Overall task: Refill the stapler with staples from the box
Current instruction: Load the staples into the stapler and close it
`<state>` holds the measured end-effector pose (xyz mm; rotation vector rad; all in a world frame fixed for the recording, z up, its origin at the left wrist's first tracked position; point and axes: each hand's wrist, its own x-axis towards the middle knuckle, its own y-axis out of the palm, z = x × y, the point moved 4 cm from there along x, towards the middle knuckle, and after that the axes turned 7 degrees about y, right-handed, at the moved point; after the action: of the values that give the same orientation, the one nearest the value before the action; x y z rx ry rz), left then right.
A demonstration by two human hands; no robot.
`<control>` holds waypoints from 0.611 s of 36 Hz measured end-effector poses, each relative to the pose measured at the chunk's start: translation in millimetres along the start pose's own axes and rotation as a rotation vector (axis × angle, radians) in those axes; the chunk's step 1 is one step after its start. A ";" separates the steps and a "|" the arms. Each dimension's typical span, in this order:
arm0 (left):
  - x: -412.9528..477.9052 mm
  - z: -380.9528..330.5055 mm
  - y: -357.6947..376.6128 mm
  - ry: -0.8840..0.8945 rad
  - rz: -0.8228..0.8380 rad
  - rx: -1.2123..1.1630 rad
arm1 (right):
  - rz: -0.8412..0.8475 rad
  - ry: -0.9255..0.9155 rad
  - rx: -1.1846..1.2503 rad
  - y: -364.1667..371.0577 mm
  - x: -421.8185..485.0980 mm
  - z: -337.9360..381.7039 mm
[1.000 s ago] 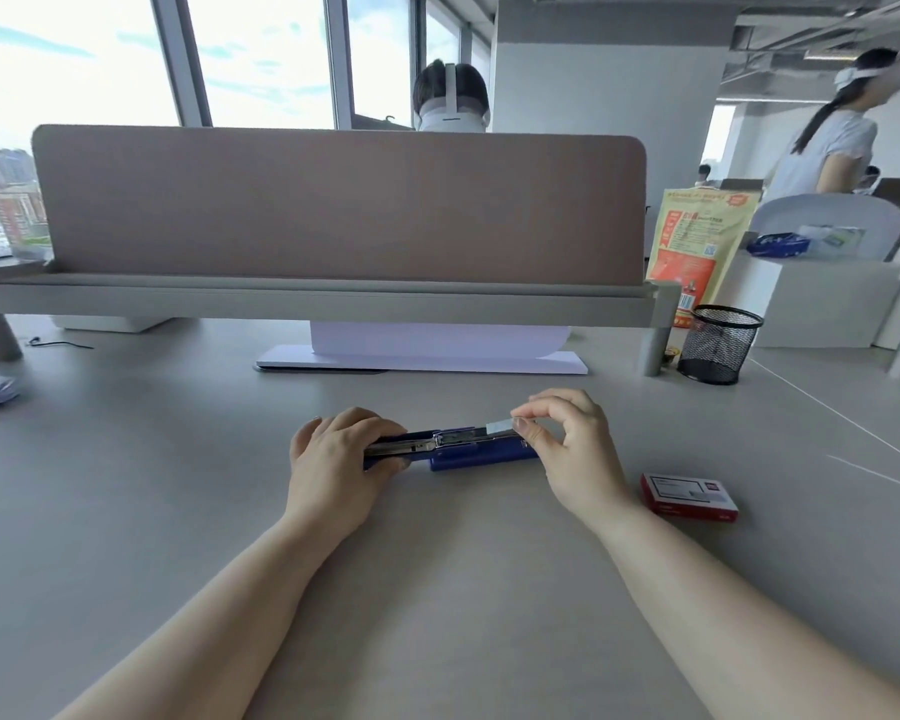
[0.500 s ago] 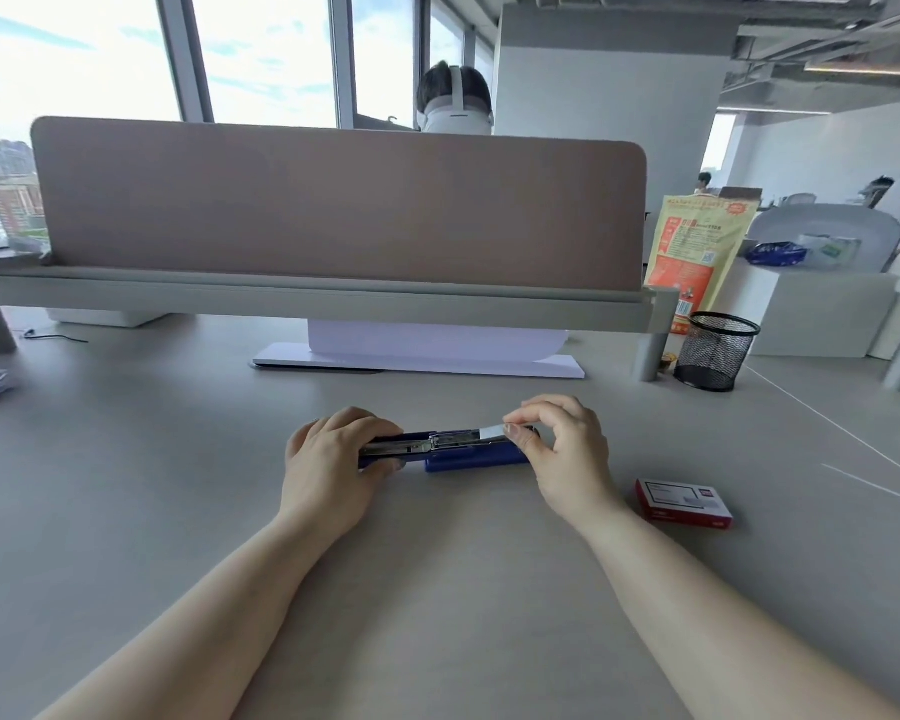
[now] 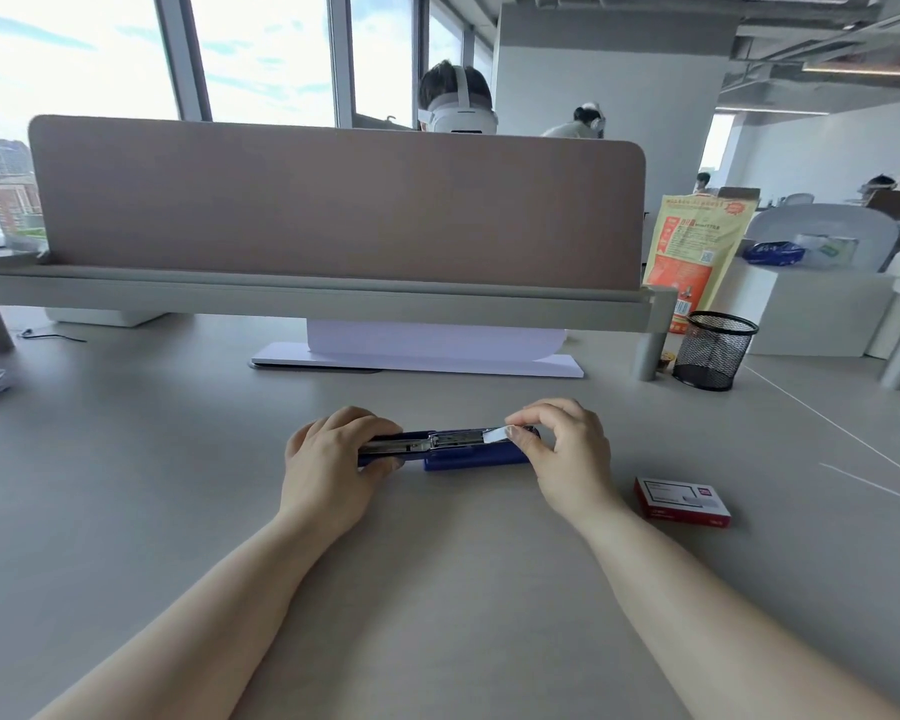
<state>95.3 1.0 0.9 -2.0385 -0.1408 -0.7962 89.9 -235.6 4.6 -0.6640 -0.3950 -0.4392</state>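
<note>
The left hand grips the left end of the opened blue stapler, which lies on the desk. The right hand pinches what looks like a strip of staples over its metal channel. The red staple box lies closed just right of that hand.

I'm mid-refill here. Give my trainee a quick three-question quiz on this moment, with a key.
1. True or false: the red staple box lies on the desk, apart from both hands.
2. Which hand pinches the silvery strip over the blue stapler? A) left B) right C) neither
3. Fill in: the black mesh cup stands to the ____ of the stapler.

Key:
1. True.
2. B. The right hand pinches it; the left hand has its grip on the stapler's other end.
3. Right, and farther back.
</note>
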 end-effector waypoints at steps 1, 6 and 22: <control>0.1 0.2 0.1 0.000 -0.001 0.001 | -0.003 0.006 -0.003 -0.3 0.3 -0.8; 0.2 0.9 0.4 0.005 -0.003 0.005 | -0.010 0.042 -0.015 -2.0 2.0 -6.8; 0.8 1.5 0.2 -0.004 -0.005 0.012 | 0.010 0.210 0.162 -6.9 2.3 -13.8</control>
<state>96.7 2.0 0.7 -2.0293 -0.1526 -0.7932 91.2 -250.2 -0.7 -0.4568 -0.2251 -0.4569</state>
